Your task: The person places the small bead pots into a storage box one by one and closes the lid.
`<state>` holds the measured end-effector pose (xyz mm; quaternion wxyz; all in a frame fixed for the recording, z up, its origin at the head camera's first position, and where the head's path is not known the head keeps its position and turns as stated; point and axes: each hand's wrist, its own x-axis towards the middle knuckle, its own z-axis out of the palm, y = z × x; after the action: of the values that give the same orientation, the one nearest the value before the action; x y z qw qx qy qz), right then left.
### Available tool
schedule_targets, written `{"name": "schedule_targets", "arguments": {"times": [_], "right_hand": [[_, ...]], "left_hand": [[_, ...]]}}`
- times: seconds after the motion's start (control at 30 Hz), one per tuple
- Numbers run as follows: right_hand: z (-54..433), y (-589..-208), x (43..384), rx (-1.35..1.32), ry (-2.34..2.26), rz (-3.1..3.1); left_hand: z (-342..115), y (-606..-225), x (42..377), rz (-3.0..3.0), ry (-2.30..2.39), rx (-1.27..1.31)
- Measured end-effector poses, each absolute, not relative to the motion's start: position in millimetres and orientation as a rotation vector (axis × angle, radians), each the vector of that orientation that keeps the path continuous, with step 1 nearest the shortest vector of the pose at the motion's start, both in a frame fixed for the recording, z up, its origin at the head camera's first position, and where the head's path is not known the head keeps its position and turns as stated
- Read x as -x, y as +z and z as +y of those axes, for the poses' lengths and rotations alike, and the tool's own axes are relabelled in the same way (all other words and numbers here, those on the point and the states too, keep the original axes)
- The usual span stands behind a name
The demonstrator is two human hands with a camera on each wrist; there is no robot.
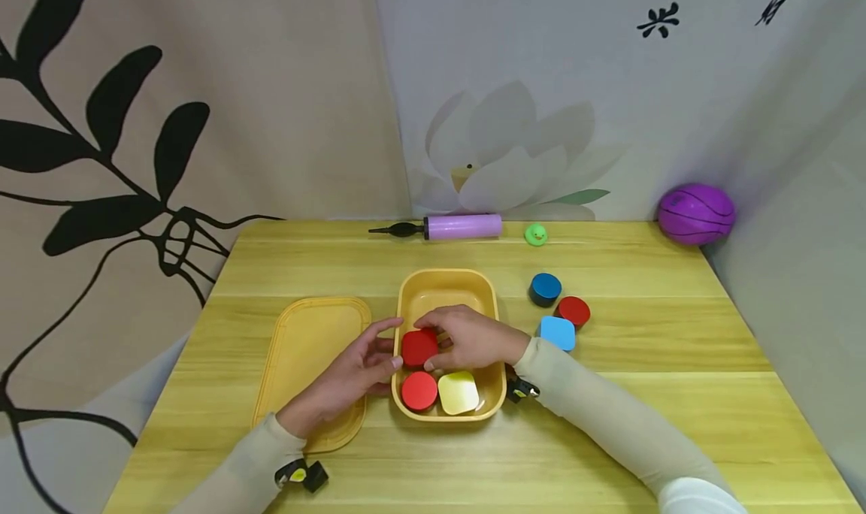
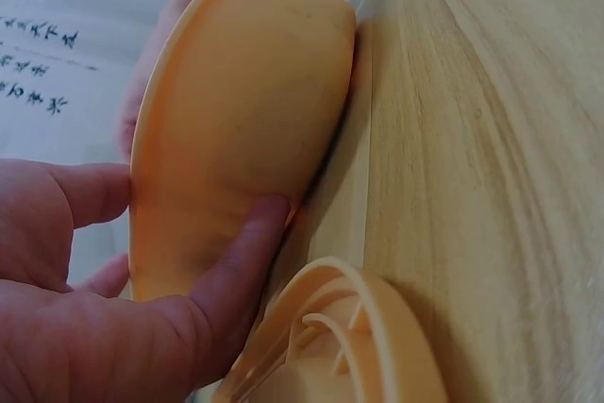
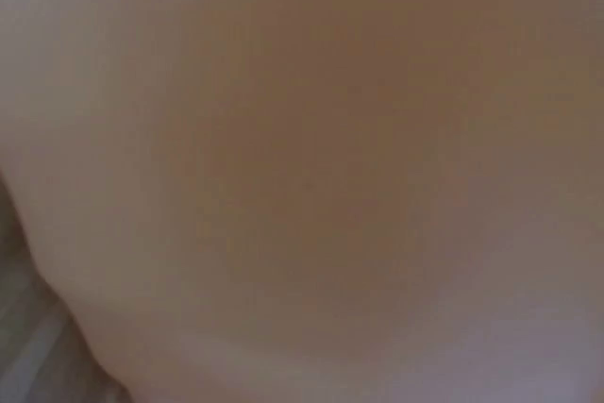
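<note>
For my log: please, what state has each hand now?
Left hand: open, touching the yellow-orange plastic box.
Right hand: holding the red rounded-square block.

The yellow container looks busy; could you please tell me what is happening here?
A person's right hand has a red block in its grip inside the yellow container, while the left hand touches the container's outer side. The container also holds a round red block and a pale yellow block. A dark blue block, another red block and a light blue block lie to its right on the table, and the lid lies to its left.
</note>
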<state>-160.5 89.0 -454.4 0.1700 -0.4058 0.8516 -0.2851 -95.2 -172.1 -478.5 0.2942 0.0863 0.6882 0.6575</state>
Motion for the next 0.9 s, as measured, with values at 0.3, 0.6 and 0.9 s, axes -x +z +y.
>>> {"name": "schedule_targets", "arguments": {"times": [0.3,0.6,0.9], "right_hand": [[92,-450,158,1.114,-0.906,2.405],[106,-440,155,1.067,-1.139,2.389],[125,-427,153,1.047,-1.277,2.475]], "left_hand": [[-173,-479,94,1.829,1.752,-0.219],[-171,-479,94,1.824,1.756,-0.213],[-172,-480,95,1.836,1.763,-0.208]]}}
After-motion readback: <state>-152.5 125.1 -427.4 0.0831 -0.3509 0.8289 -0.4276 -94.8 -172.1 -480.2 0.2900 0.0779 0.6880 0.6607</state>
